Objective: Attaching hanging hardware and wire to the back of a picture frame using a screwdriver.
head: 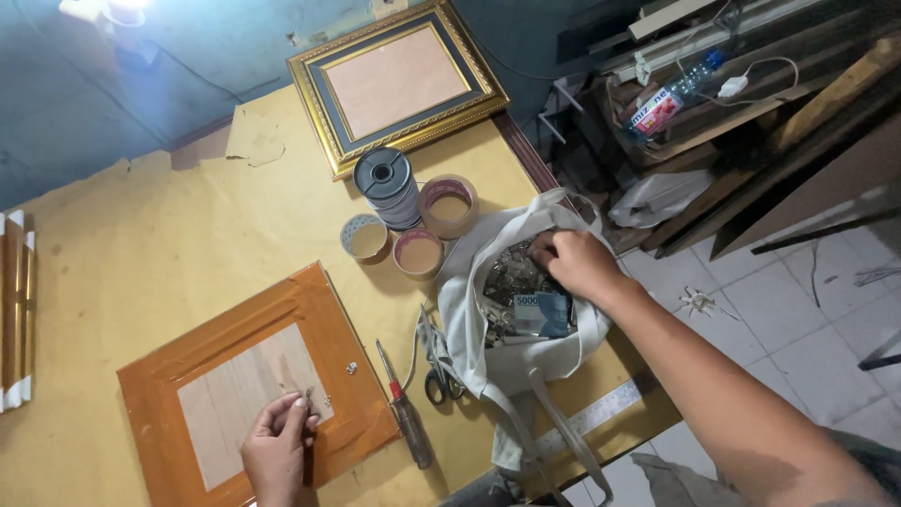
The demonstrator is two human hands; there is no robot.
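Our left hand sits low at the lower left of the view, its back turned up towards us. Its fingers are curled inward and drawn together at the tips in a pinch, with the thumb tucked close beside them; the wrist runs off the bottom edge, so we see nothing of that forearm. Our right arm stretches out bare from the lower right corner, straight and angled up and to the left, narrowing to the wrist. Our right hand is bent downward at the wrist, knuckles uppermost, fingers curled and pointing down, their tips hidden from view.
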